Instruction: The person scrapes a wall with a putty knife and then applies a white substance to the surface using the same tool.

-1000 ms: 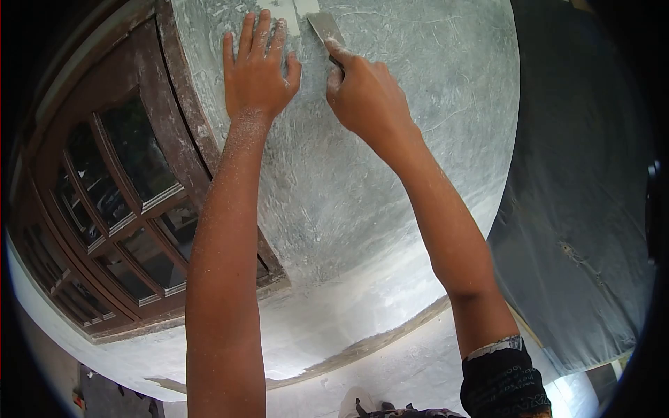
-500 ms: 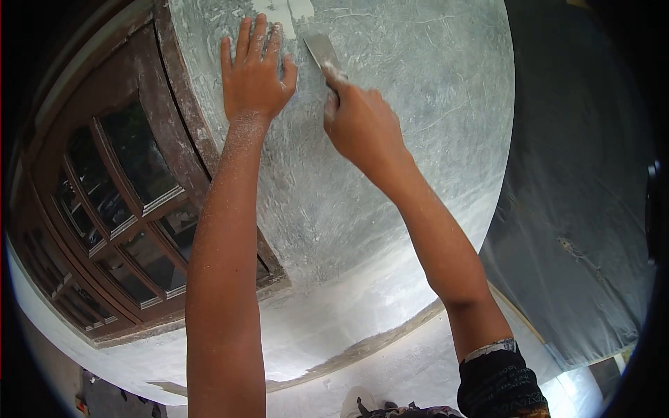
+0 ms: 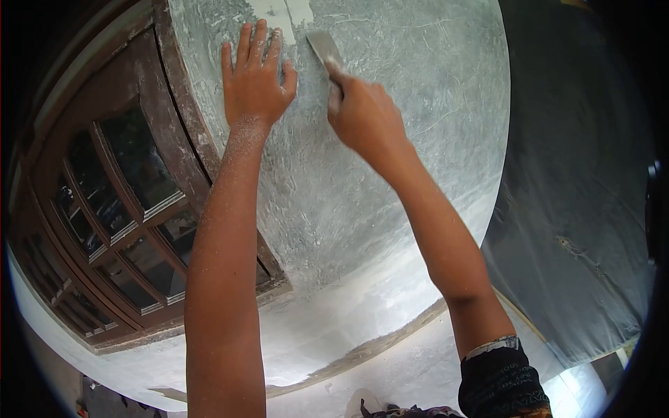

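Observation:
My left hand lies flat on the grey wall, fingers spread and dusted with white powder. To its right, my right hand is closed around a putty knife. The flat metal blade points up and to the left, close against the wall; whether its edge touches is hard to tell. Just above both hands is a pale cream patch on the wall, with a dark line running through it. The knife's handle is mostly hidden inside my fist.
A brown wooden window with glass panes borders the wall on the left. Dark grey sheeting hangs on the right. Below, a whitish lower wall meets a pale floor covering.
My right hand and the putty knife have shifted slightly to the right. My left hand stays flat on the wall, and the view has moved a little.

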`<action>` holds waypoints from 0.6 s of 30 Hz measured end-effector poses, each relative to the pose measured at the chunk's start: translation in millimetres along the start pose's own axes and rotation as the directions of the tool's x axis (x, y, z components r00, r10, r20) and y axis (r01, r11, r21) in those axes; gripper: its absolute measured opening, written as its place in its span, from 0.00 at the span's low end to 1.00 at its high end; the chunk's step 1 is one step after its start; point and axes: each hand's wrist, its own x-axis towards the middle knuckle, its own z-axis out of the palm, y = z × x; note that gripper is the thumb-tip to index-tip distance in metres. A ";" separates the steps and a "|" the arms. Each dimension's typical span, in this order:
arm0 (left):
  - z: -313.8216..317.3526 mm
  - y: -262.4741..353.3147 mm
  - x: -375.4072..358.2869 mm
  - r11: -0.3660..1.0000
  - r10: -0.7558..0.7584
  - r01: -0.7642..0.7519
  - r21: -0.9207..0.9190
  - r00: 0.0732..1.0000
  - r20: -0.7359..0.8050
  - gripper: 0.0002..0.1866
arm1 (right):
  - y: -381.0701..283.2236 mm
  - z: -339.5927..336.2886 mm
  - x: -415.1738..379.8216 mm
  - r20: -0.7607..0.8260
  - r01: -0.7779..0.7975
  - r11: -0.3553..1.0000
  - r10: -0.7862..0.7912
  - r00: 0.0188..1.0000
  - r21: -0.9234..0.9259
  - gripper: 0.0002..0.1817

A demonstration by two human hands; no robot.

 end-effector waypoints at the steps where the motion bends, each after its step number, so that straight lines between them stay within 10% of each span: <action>1: -0.4 -0.1 0.0 1.000 0.002 -0.002 0.012 1.000 0.002 0.28 | 1.5 1.9 7.3 -0.050 0.038 0.999 -0.036 0.998 0.032 0.25; 18: -1.6 -0.5 -1.2 1.000 0.010 -0.010 0.004 1.000 0.010 0.28 | 10.8 1.9 -16.4 0.007 0.039 0.998 -0.040 0.999 0.047 0.23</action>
